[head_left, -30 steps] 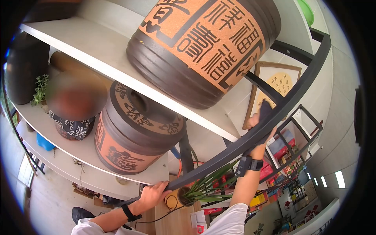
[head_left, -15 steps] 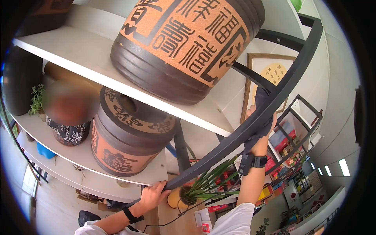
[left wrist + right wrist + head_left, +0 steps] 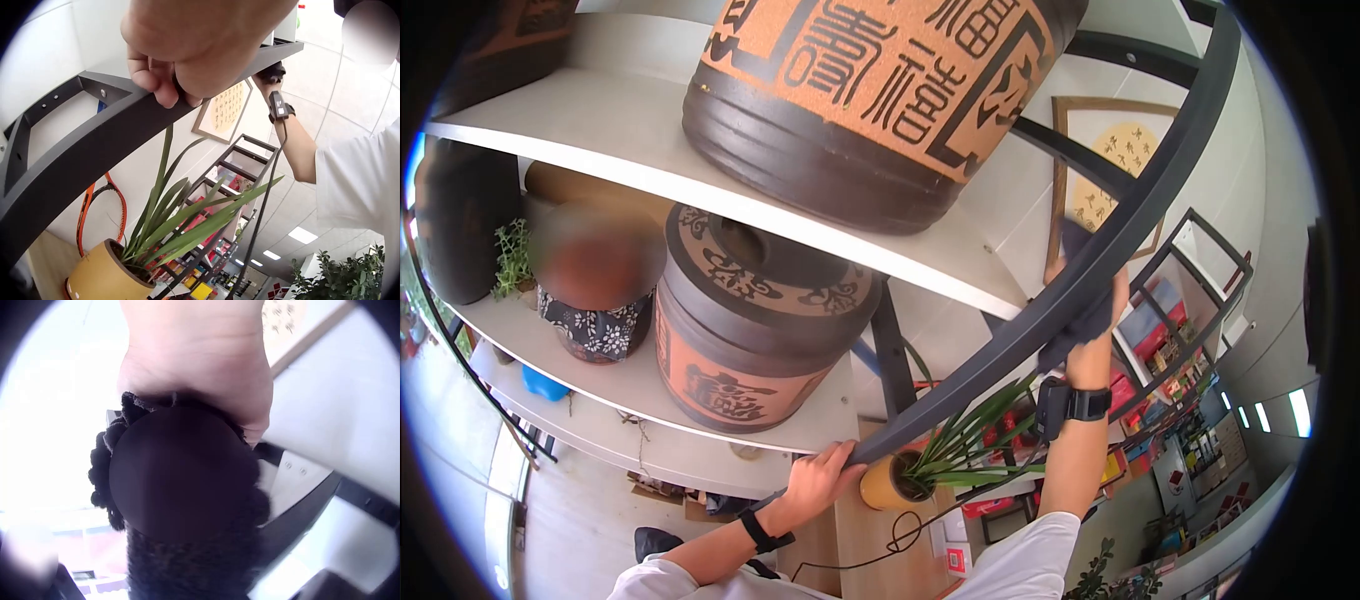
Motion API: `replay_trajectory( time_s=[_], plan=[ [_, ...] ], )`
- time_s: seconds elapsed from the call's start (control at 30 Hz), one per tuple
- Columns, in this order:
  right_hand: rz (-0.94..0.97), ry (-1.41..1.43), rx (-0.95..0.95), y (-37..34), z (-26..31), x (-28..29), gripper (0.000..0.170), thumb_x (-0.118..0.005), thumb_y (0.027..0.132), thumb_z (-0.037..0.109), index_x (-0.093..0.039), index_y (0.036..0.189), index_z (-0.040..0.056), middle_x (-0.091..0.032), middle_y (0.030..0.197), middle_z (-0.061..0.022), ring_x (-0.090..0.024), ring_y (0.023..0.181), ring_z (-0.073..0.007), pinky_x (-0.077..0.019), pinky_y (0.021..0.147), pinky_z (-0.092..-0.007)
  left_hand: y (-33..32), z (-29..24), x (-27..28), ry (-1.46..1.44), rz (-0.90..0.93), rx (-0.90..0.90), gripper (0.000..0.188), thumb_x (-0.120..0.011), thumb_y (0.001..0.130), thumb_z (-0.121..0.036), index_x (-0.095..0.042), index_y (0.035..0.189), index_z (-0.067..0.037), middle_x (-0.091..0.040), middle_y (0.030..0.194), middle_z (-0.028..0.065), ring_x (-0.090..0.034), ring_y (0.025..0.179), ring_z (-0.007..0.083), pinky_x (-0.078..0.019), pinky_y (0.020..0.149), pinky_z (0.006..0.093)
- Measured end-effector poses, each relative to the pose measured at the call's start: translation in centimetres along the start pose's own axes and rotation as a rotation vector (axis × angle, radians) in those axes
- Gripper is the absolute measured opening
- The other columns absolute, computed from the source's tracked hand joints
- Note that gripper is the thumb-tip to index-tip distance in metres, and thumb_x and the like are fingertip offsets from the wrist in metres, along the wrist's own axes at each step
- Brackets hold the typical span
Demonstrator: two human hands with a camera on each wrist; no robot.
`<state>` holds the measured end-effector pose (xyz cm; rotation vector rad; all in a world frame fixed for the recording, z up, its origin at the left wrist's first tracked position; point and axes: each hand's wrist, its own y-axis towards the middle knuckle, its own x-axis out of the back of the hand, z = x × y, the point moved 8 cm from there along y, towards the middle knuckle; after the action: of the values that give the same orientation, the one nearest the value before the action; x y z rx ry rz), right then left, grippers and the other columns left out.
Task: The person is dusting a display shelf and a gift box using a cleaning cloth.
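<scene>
Head: the right grip (image 3: 1116,297) clasps a cloth (image 3: 1088,322) against the rail (image 3: 960,390); a tug could rock the upper jar (image 3: 830,150). Left wrist: the left grip (image 3: 203,47) hooks the rail; slipping, it might catch the plant (image 3: 134,253). Right wrist: bunched cloth could snag.

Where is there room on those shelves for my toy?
The upper shelf has a bare patch between the big jar and the far-left jar, and a small corner right of the big jar. The lower shelf is mostly crowded, with the lower jar, patterned pot, plant and black vase.
</scene>
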<state>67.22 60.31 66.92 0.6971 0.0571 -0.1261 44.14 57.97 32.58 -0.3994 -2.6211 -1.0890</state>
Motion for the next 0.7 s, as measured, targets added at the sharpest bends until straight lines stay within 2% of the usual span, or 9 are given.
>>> replay_trajectory(
  time_s=[0.13, 0.23, 0.33, 0.4, 0.5, 0.53, 0.6, 0.63, 0.7],
  plan=[
    [-0.035, -0.077, -0.173, -5.4, -3.0, 1.8, 0.044, -0.054, 0.078, 0.025, -0.059, 0.103, -0.012, -0.067, 0.09, -0.0191, -0.066, 0.076, -0.0279, -0.0546, 0.068, -0.0317, 0.4, 0.1, 0.5, -0.007, 0.022, -0.018, 0.035, -0.066, 0.087, -0.023, -0.055, 0.113, -0.002, -0.065, 0.091, 0.0121, -0.065, 0.068, 0.0328, -0.0521, 0.057, 0.0396],
    [-0.042, -0.316, -0.251, -10.6, -4.7, 4.6, 0.055, -0.06, 0.066, 0.036, -0.062, 0.087, -0.0154, -0.065, 0.075, -0.0176, -0.064, 0.062, -0.0225, -0.051, 0.059, -0.0285, 0.3, 0.4, 1.0, -0.003, 0.085, -0.06, 0.036, -0.065, 0.085, -0.015, -0.055, 0.118, -0.005, -0.066, 0.093, 0.0125, -0.066, 0.076, 0.0311, -0.0544, 0.062, 0.039],
    [-0.287, -0.373, -0.298, -15.8, -7.2, 5.9, 0.053, -0.062, 0.073, 0.033, -0.062, 0.1, -0.013, -0.067, 0.087, -0.013, -0.062, 0.071, -0.0182, -0.0488, 0.065, -0.0249, -0.5, 1.2, 1.5, -0.035, 0.151, -0.004, 0.035, -0.064, 0.086, -0.015, -0.055, 0.119, -0.007, -0.066, 0.099, 0.0106, -0.066, 0.079, 0.0306, -0.055, 0.064, 0.0397],
    [-0.492, -0.265, -0.123, -18.1, -7.0, 5.9, 0.05, -0.058, 0.086, 0.026, -0.053, 0.122, -0.0092, -0.062, 0.113, -0.0116, -0.06, 0.1, -0.0191, -0.046, 0.088, -0.0274, -1.1, 1.1, 2.2, -0.112, 0.144, 0.0, 0.034, -0.063, 0.086, -0.014, -0.056, 0.118, -0.01, -0.065, 0.105, 0.0083, -0.066, 0.081, 0.0304, -0.0553, 0.064, 0.0399],
    [-0.6, -0.194, 0.283, -17.7, -2.6, 1.3, 0.056, -0.054, 0.097, 0.026, -0.033, 0.144, 0.0014, -0.05, 0.135, -0.0108, -0.052, 0.117, -0.02, -0.0412, 0.1, -0.034, -2.3, 0.9, 2.8, -0.142, 0.202, -0.03, 0.031, -0.063, 0.086, -0.013, -0.058, 0.116, -0.012, -0.062, 0.114, 0.0047, -0.066, 0.082, 0.0295, -0.0558, 0.064, 0.0389],
    [-0.816, -0.328, 0.421, -18.6, -1.2, 2.1, 0.062, -0.055, 0.097, 0.024, -0.027, 0.148, 0.0035, -0.046, 0.139, -0.0096, -0.049, 0.12, -0.0188, -0.0384, 0.102, -0.0325, -2.8, 1.0, 3.0, -0.138, 0.234, -0.043, 0.03, -0.063, 0.086, -0.013, -0.058, 0.115, -0.013, -0.06, 0.116, 0.0034, -0.066, 0.082, 0.0292, -0.056, 0.064, 0.0383],
    [-0.636, -0.598, 0.684, -15.9, 3.7, -3.6, 0.061, -0.054, 0.098, 0.019, -0.025, 0.148, 0.0018, -0.042, 0.142, -0.0106, -0.046, 0.123, -0.0183, -0.0367, 0.102, -0.0294, -3.9, 1.1, 3.6, -0.154, 0.28, -0.091, 0.028, -0.064, 0.086, -0.012, -0.06, 0.114, -0.011, -0.06, 0.117, 0.0061, -0.065, 0.073, 0.0266, -0.0541, 0.061, 0.0354],
    [-0.535, -0.606, 0.768, -14.5, 5.7, -6.5, 0.053, -0.049, 0.098, 0.006, -0.027, 0.145, -0.0026, -0.039, 0.143, -0.0135, -0.043, 0.125, -0.0189, -0.0325, 0.107, -0.0325, -4.5, 1.1, 4.1, -0.162, 0.304, -0.111, 0.028, -0.065, 0.085, -0.011, -0.061, 0.113, -0.01, -0.06, 0.117, 0.0075, -0.065, 0.069, 0.0253, -0.0531, 0.059, 0.0339],
    [-0.541, -0.716, 0.886, -12.3, 8.6, -9.5, 0.045, -0.051, 0.097, 0.006, -0.035, 0.138, -0.0038, -0.05, 0.132, -0.0133, -0.051, 0.116, -0.0184, -0.0382, 0.103, -0.0323, -5.8, 1.7, 5.3, -0.134, 0.386, -0.097, 0.027, -0.065, 0.085, -0.01, -0.062, 0.112, -0.01, -0.059, 0.117, 0.0074, -0.065, 0.068, 0.0249, -0.0531, 0.059, 0.0346]
  ],
)
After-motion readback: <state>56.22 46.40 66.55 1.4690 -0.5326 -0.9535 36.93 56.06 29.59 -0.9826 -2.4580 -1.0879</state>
